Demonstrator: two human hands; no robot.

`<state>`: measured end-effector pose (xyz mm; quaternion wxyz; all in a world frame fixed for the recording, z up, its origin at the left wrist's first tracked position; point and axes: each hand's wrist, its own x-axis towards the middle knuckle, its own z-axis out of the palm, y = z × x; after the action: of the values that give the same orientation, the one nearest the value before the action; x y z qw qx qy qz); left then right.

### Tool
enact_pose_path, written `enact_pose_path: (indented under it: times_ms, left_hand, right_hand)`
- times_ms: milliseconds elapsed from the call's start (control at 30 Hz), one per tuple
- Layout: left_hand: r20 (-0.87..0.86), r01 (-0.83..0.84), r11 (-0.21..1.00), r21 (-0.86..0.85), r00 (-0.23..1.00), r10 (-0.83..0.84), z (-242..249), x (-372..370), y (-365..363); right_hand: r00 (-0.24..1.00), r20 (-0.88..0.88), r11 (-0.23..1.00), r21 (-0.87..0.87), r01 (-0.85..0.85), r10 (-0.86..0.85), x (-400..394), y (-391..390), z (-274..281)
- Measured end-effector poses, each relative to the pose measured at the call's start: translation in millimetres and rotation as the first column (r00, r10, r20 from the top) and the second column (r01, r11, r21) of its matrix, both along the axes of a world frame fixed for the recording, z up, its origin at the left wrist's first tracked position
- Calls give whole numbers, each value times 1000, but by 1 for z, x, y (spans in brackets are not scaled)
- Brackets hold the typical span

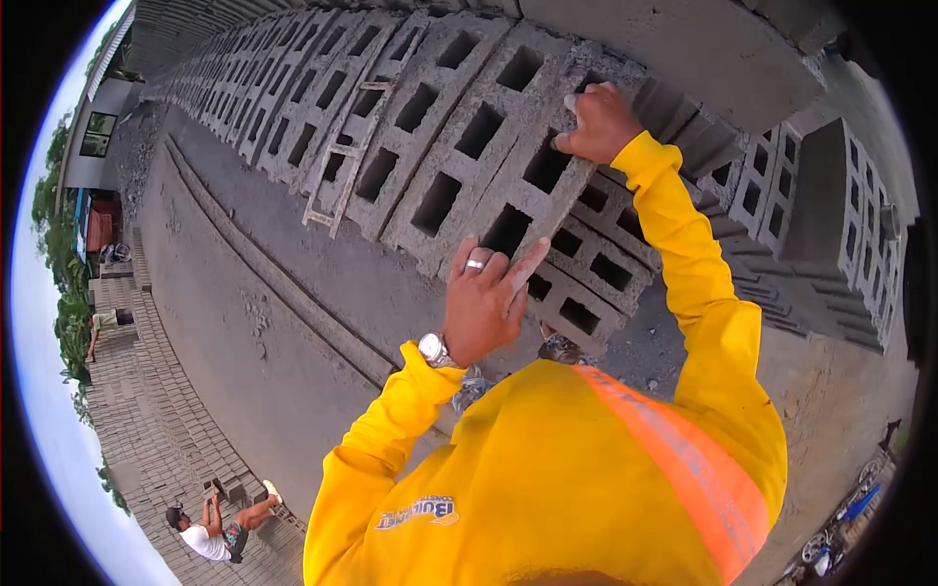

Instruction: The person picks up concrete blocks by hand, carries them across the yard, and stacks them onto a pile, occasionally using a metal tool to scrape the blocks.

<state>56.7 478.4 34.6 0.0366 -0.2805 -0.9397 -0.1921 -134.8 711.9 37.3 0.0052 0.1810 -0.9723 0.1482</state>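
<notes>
A long row of grey hollow concrete blocks runs from the upper left to the centre. My left hand (486, 301), with a ring and a wristwatch, rests at the lower end of the nearest block (535, 217), its index finger stretched along the block's edge. My right hand (598, 124) is at the upper part of the same block, fingers bent over its top edge and thumb near a hole. The block lies with its holes facing up, against the neighbouring block (457, 146). More hollow blocks (596, 262) sit lower, just beyond its right edge.
A ladder-like frame (344, 151) lies on the row. Stacked blocks (848, 200) stand at the right. A kerb-like strip (283, 273) crosses the ground at the left. Another person (210, 537) in a white shirt is by block stacks at the lower left; motorcycles (826, 547) are at the lower right.
</notes>
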Motion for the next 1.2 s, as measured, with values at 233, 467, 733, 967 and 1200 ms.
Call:
enact_pose_path:
  times_ms: [233,467,733,967,1200]
  left_hand:
    - [-144,-155,903,401,963,229,4,39,-47]
    - [153,-724,547,421,651,744,-94,132,-229]
    - [423,-804,443,398,589,688,-112,189,-313]
    - [520,-798,433,418,601,607,-119,218,-329]
    - [527,-773,426,471,634,567,-130,208,-323]
  right_hand:
    - [974,-217,983,152,105,-71,4,8,-14]
    - [939,-275,947,-296,122,-207,40,-50,68]
    - [990,-132,975,-223,15,-46,36,-323,68]
    - [980,142,983,144,116,-137,33,-414,31]
    - [942,223,665,-668,334,-249,63,-355,49]
